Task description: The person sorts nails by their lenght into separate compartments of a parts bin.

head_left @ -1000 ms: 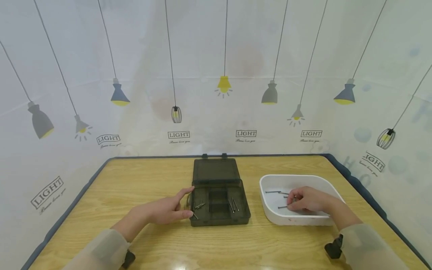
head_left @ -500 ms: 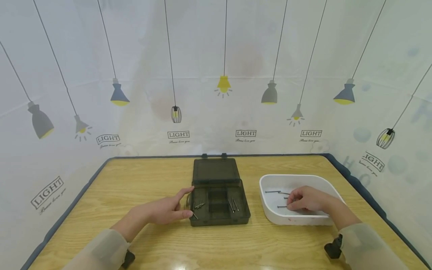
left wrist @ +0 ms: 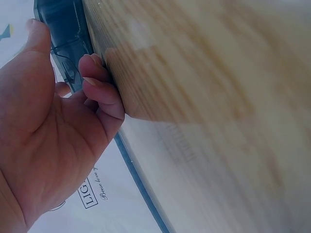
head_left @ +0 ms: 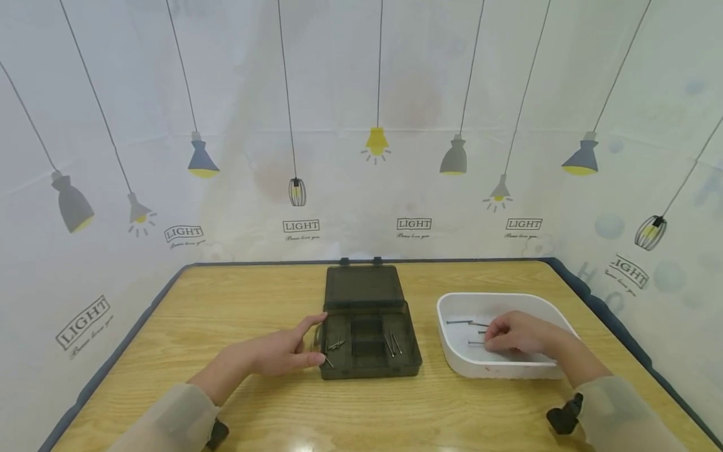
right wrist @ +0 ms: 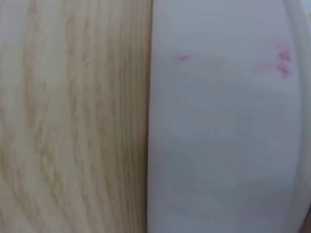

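My right hand [head_left: 519, 333] reaches into a white tray [head_left: 499, 370], its thumb and fingertips together low over the tray's floor. A thin grey nail [head_left: 476, 343] sticks out to the left from between the fingertips, its other end hidden by them. More nails [head_left: 459, 322] lie in the tray just beyond. My left hand [head_left: 279, 351] rests at the left side of a dark see-through compartment box [head_left: 371, 371], index finger toward its back and thumb at its front corner. In the left wrist view its other fingers [left wrist: 104, 92] are bent beside the box's base.
The box's lid [head_left: 363, 285] lies folded back toward the wall. Several small metal pieces [head_left: 337, 344] sit in its left compartment, and longer nails [head_left: 393, 343] in the right one. The wooden table [head_left: 237, 289] ends at a wall covering printed with lamps. Pink marks show on the tray's side [right wrist: 223, 121].
The nail at the right fingertips has shifted slightly away from the tray's front. Both hands stay in nearly the same place, and the head view has turned very slightly.
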`<state>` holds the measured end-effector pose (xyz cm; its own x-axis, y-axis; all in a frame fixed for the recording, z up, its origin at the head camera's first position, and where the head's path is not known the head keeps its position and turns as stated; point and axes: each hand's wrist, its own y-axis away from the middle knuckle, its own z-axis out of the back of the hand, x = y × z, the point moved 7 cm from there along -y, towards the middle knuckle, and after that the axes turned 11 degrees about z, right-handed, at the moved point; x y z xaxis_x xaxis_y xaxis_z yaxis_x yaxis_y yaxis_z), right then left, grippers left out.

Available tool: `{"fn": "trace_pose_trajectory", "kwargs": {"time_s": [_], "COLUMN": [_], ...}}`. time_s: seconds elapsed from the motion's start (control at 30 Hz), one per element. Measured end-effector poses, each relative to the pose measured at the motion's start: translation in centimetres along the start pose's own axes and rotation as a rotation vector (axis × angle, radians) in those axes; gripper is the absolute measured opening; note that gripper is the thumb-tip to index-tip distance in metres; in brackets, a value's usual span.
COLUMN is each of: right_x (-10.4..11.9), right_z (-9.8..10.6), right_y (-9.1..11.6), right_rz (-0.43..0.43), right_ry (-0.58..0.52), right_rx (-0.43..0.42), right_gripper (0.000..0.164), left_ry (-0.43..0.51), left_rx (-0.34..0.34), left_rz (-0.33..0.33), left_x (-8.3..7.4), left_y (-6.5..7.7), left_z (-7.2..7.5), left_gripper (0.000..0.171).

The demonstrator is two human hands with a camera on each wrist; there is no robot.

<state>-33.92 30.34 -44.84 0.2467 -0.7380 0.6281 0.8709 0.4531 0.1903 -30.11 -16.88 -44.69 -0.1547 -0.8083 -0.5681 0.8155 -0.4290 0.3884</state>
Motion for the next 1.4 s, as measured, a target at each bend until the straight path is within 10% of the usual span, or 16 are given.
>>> {"fn": "trace_pose_trajectory", "kwargs": {"time_s": [1.4], "right_x": [6.5], "right_z": [1.2], "right_y": [-1.0], "right_rz": [0.14], "right_ry": [-0.3], "right_rx": [-0.236], "right_gripper": [0.039], "left_ry": [0.015], "left_rx": [0.003], "left_rz": [-0.008], "left_x": [-0.1], "left_y": [0.1], "left_z": [0.1], "left_gripper": [0.095]}}
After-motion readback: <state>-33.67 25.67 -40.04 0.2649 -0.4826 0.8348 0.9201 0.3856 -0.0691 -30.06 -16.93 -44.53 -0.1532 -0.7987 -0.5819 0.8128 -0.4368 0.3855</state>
